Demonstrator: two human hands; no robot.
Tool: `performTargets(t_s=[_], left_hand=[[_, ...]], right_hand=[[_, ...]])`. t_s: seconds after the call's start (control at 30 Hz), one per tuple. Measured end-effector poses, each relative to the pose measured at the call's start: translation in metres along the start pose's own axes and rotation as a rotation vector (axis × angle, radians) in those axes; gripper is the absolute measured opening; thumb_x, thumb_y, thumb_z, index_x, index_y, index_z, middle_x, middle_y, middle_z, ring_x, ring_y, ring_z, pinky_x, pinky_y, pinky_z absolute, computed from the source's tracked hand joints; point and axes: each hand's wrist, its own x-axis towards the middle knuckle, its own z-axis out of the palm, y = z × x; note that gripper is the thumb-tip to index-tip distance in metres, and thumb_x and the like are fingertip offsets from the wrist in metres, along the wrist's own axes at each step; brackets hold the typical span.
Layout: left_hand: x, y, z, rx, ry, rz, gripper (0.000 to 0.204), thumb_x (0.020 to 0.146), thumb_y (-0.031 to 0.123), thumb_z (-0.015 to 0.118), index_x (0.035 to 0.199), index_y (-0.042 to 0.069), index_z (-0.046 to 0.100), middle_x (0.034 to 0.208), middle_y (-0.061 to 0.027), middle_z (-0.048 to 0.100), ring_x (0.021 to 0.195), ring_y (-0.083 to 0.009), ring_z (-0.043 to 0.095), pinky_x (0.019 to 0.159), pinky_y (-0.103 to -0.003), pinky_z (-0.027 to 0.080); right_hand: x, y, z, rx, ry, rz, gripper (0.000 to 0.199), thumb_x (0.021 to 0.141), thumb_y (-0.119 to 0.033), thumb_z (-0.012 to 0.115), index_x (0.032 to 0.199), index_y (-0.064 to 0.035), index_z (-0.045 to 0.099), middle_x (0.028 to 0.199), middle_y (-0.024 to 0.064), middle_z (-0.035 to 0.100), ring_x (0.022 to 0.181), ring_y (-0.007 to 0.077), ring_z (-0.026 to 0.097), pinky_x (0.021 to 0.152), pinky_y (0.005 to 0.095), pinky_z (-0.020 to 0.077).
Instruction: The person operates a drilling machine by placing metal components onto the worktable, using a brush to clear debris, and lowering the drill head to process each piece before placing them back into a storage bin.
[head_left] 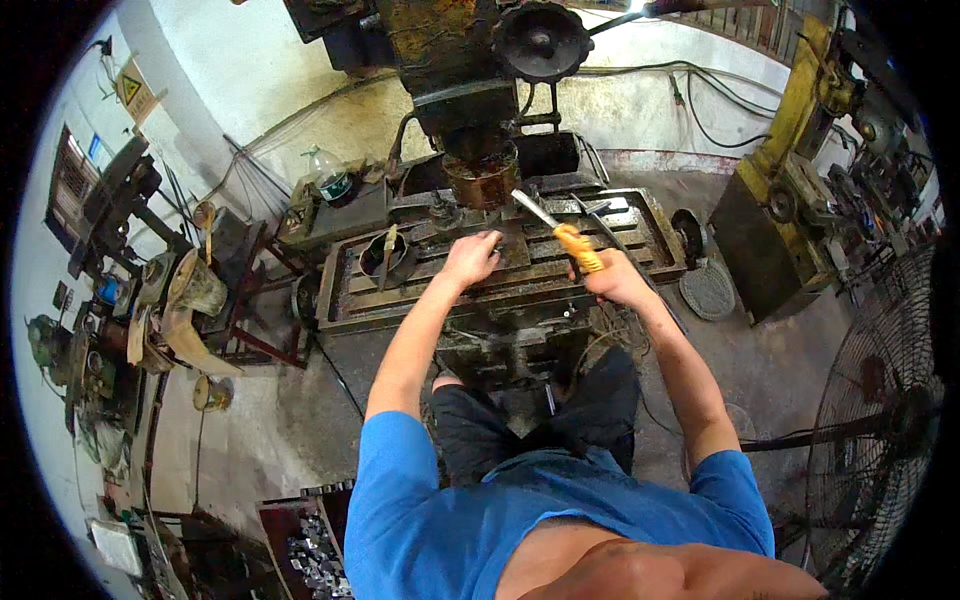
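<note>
The right hand point(612, 277) is closed around the yellow handle of a brush-like tool point(560, 232), just right of the frame's centre. The tool's long axis runs from the hand up and to the left — its pale, flat blade end points toward the rusty spindle head point(480, 175) of the milling machine at the upper middle of the frame. The blade tip hangs over the slotted machine table point(640, 235), near the spot just right of the left hand point(472, 255).

The left hand lies knuckles-up on the table, left of the tool, with its fingers curled down onto something dark; whether it grips a part or merely presses on the surface cannot be told. Of the two, the left hand is nearer the spindle, while the right is nearer the table's front edge.

A round dark bowl point(385, 258) sits on the table's left end, well apart from both hands. What lies under the left palm is hidden, and the tool's blade end is too small to say whether it is bristle or metal.
</note>
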Motion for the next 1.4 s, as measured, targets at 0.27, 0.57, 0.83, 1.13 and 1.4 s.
performTargets(t_s=[0.27, 0.57, 0.83, 1.13, 1.4], left_hand=[[-0.021, -0.002, -0.004, 0.169, 0.071, -0.110, 0.027, 0.074, 0.019, 0.060, 0.098, 0.009, 0.054, 0.083, -0.0141, 0.056, 0.074, -0.0330, 0.058, 0.064, -0.042, 0.047], [-0.003, 0.000, 0.003, 0.154, 0.037, -0.272, 0.027, 0.071, 0.021, 0.061, 0.095, 0.008, 0.060, 0.083, -0.0141, 0.061, 0.079, -0.0318, 0.059, 0.069, -0.042, 0.046], [0.022, -0.003, 0.014, 0.117, 0.054, -0.289, 0.025, 0.072, 0.019, 0.060, 0.095, 0.010, 0.061, 0.084, -0.0150, 0.062, 0.082, -0.0313, 0.059, 0.071, -0.041, 0.046], [0.038, -0.004, 0.033, 0.040, 0.150, -0.340, 0.023, 0.073, 0.020, 0.060, 0.094, 0.010, 0.060, 0.083, -0.0150, 0.062, 0.077, -0.0321, 0.060, 0.067, -0.043, 0.047], [0.039, -0.013, 0.034, -0.055, 0.198, -0.656, 0.033, 0.068, 0.025, 0.066, 0.096, 0.007, 0.058, 0.084, -0.0157, 0.063, 0.080, -0.0332, 0.060, 0.070, -0.043, 0.048]], right_hand=[[0.001, 0.106, 0.031, -0.016, 0.302, -0.096, 0.027, 0.057, -0.017, 0.059, 0.075, 0.0026, 0.061, 0.053, 0.0104, 0.048, 0.053, 0.0131, 0.049, 0.052, 0.0288, 0.0386], [0.002, 0.126, 0.055, -0.375, 0.428, 0.293, 0.032, 0.058, -0.015, 0.058, 0.080, 0.0081, 0.060, 0.082, 0.0277, 0.059, 0.082, 0.0398, 0.058, 0.076, 0.0419, 0.0463], [-0.029, 0.107, 0.040, -0.211, 0.373, 0.098, 0.047, 0.053, -0.016, 0.057, 0.096, 0.0029, 0.061, 0.084, 0.0236, 0.061, 0.082, 0.0352, 0.061, 0.076, 0.0369, 0.0468], [-0.059, 0.071, -0.005, -0.043, 0.265, -0.041, 0.049, 0.057, -0.016, 0.058, 0.101, 0.0048, 0.058, 0.088, 0.0137, 0.064, 0.082, 0.0183, 0.061, 0.075, 0.0291, 0.0472], [-0.035, -0.147, -0.170, -0.301, 0.773, -0.828, 0.042, 0.068, 0.005, 0.046, 0.109, 0.0098, 0.051, 0.112, 0.0182, 0.054, 0.106, 0.0236, 0.052, 0.091, 0.0361, 0.0400]])
